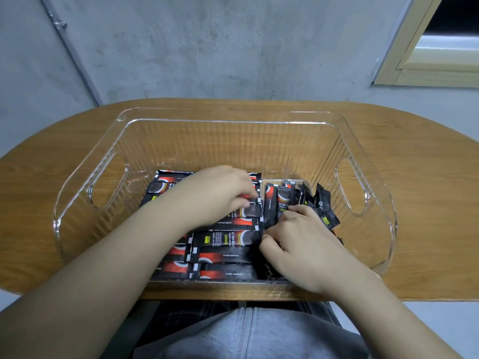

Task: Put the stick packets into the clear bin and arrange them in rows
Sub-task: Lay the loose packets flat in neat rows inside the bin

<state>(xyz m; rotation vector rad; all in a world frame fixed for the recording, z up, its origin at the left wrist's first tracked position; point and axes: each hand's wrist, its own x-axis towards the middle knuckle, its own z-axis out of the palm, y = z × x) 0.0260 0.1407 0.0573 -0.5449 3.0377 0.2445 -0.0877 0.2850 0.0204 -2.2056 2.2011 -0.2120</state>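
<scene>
A clear bin (223, 120) with handle cut-outs stands on the wooden table. Black and red stick packets (228, 238) lie flat inside it in rows on the left and middle. More packets (278, 200) stand on end and lean loosely at the right. My left hand (220, 190) reaches over the flat rows, its curled fingertips pinching a packet near the row ends. My right hand (298, 242) is in the right part of the bin, fingers curled around the upright packets. The packets under both hands are hidden.
The oval wooden table (420, 193) runs to a grey concrete wall behind. A window frame (427, 60) shows at the upper right. The far half of the bin's floor holds no packets. My lap is below the table's near edge.
</scene>
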